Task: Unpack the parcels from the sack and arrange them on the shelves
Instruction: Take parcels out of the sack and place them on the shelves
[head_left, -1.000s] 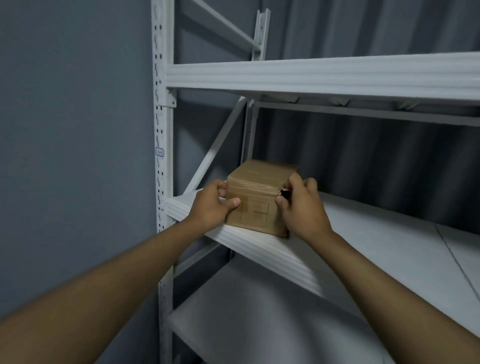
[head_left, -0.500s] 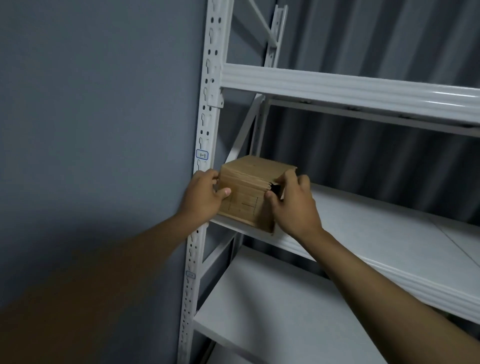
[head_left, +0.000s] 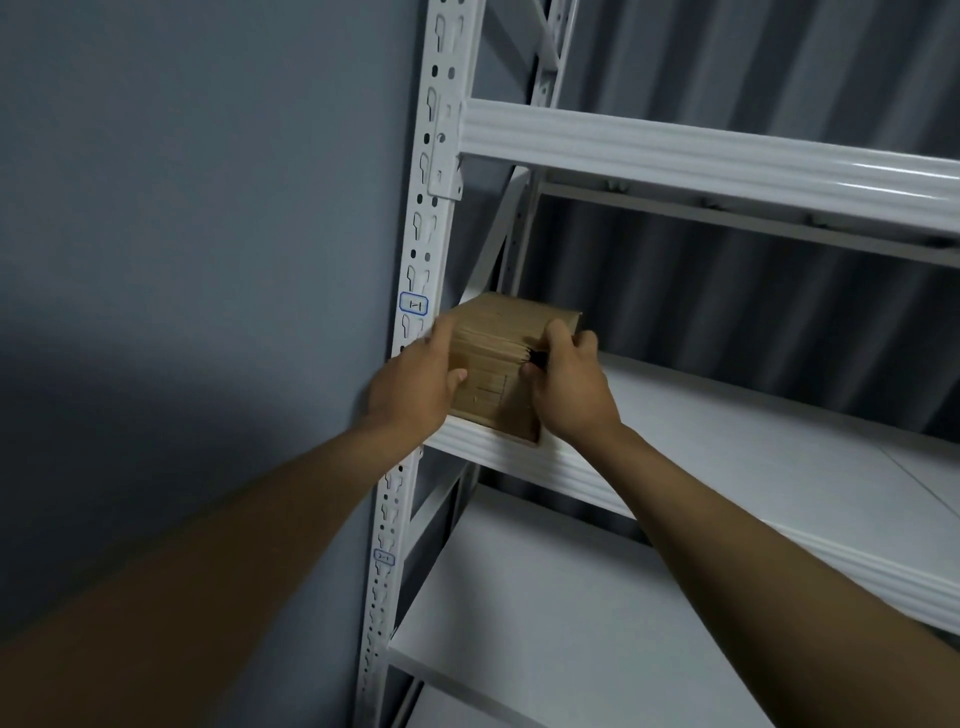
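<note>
A small brown cardboard parcel (head_left: 501, 358) sits at the far left end of the middle white shelf (head_left: 727, 431), close to the front edge. My left hand (head_left: 415, 387) grips its left side, thumb on the front face. My right hand (head_left: 569, 387) holds its right front corner, fingers curled over the top edge. The sack is out of view.
The white perforated upright post (head_left: 421, 291) stands just left of the parcel, against a grey wall. Another shelf beam (head_left: 701, 156) runs above, and a lower white shelf (head_left: 545, 613) lies below. A dark curtain hangs behind the rack.
The parcel has slid left along the shelf toward the upright post, both hands staying on it. My view has swung left and moved closer.
</note>
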